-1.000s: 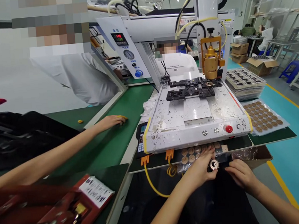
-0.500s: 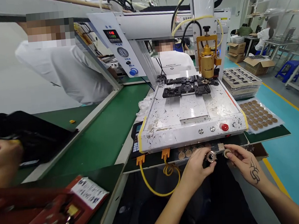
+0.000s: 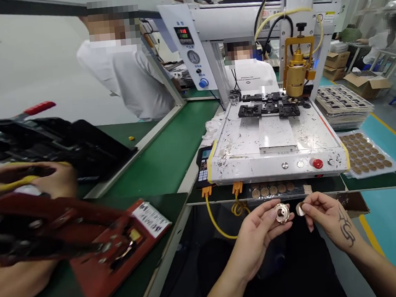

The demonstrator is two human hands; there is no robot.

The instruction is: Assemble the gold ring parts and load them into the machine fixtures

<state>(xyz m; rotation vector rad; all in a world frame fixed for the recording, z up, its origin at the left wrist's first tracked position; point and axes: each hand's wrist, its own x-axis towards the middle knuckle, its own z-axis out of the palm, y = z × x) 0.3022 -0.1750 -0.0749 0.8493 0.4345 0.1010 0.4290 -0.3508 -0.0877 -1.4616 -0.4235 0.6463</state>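
Note:
In my left hand (image 3: 257,231), closed by thumb and fingers, is a rose-gold ring-shaped metal part (image 3: 282,213) that looks like a round watch case. My right hand (image 3: 325,216), marked with a dark tattoo on its back, pinches a small thin round disc (image 3: 300,209) by the edge. Its surface looks pale and shiny. The disc is just right of the case, with a narrow gap between them. Both hands are over my dark-clothed lap, in front of the bench edge. On that edge, a strip of brown round discs (image 3: 273,190) lies under clear film.
A white dispensing machine (image 3: 279,164) with black fixtures (image 3: 267,110) stands ahead. Right of it are a sheet of brown discs (image 3: 364,152) and stacked trays (image 3: 345,108). At left, a co-worker's hands (image 3: 55,179) are near a red press (image 3: 101,268). Yellow cable (image 3: 212,216) hangs below.
My view has turned left, so the scene sits further right. The disc has tilted and looks paler. Both hands keep hold. The co-worker's hand at left now shows more fully.

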